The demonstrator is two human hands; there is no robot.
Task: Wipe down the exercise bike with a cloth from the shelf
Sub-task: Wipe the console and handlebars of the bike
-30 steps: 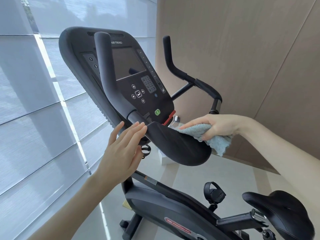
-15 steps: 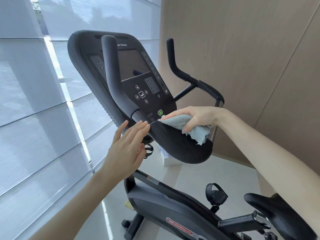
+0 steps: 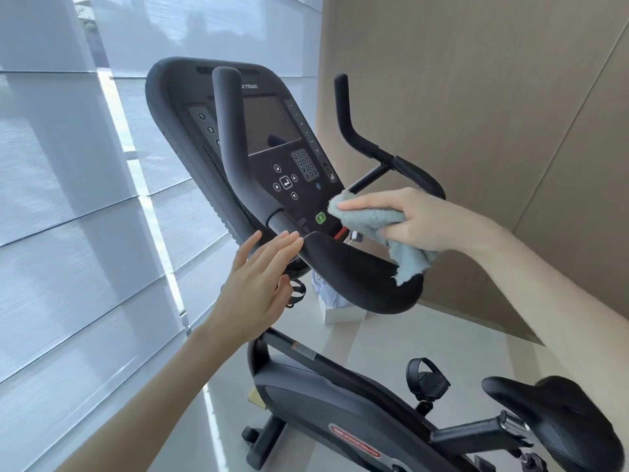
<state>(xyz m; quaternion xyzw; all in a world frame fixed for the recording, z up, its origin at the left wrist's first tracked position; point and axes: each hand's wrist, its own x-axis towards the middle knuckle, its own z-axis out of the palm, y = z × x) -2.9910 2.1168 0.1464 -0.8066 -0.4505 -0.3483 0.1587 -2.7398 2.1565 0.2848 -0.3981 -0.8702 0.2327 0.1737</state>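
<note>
handlebar fronts console, open gap beside wall

Console: "R TRAC" (btns 1, 3).

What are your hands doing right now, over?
Right hand grips blue cloth against console. Left hand open beside handlebar. Nothing blocking.

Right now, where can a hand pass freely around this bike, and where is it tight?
Open: the air between the far bar and the wall, and the floor between the white box and the seat. Tight: the console's lower edge, where the left hand, the right hand with the cloth, the green button and the pad crowd.
</note>
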